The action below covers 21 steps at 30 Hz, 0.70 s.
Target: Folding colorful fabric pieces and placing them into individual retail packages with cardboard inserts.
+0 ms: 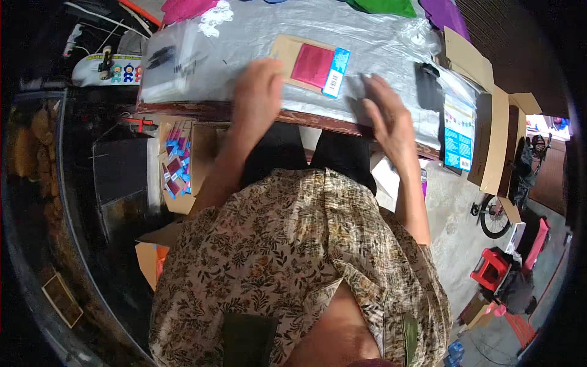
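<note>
A brown cardboard sheet (pixel 285 49) lies on the silver-covered table, and on it rests a flat dark pink packet (pixel 312 65) with a blue and white label strip (pixel 335 73) along its right side. My left hand (pixel 260 88) is at the sheet's left edge; motion smears its fingers, so whether they grip the cardboard is unclear. To the right of the label, my right hand (pixel 390 116) hovers over the table's near edge. Its thumb and fingers are apart, with nothing between them.
Pink cloth (pixel 186 8), green cloth (pixel 385 6) and purple cloth (pixel 445 15) lie along the far side. Clear plastic bags (pixel 460 125) with a blue card hang at the right, beside cardboard boxes (pixel 489 137). Below left, an open carton holds several similar dark pink packets (pixel 176 160).
</note>
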Available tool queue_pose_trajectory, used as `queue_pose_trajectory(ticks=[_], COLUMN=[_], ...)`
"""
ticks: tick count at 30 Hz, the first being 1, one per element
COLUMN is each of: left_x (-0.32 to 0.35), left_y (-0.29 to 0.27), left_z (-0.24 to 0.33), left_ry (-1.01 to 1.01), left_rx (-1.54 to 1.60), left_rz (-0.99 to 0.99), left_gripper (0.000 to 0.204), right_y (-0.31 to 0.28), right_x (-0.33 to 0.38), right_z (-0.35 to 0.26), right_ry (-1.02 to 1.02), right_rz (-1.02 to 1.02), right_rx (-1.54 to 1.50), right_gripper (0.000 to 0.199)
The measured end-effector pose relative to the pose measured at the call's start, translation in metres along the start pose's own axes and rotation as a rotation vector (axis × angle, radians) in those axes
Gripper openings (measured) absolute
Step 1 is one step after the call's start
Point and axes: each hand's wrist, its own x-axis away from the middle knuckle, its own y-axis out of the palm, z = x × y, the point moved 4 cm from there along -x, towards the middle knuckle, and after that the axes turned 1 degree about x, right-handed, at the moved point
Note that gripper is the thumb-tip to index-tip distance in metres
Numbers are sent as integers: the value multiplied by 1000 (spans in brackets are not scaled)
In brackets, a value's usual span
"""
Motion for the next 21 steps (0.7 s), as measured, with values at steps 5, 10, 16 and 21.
queue_pose_trajectory(ticks=[5,10,16,21], left_x=[-13,-44,-41,-30], left_y=[-16,3,13,8], left_z=[-45,-52,-37,16], left_ry=[-353,-653,-870,-710], left_rx=[-16,397,1081,1440], left_rz=[-71,-237,-190,-12], left_gripper=[35,33,30,28], right_y=[49,57,37,43], right_x=[-18,-23,-25,-30], right_z=[-16,-9,17,20], right_ry=[-92,-92,277,558], right_rz=[-66,-42,237,299], right_rx=[120,153,-434,-1115], right_gripper=[41,44,51,50])
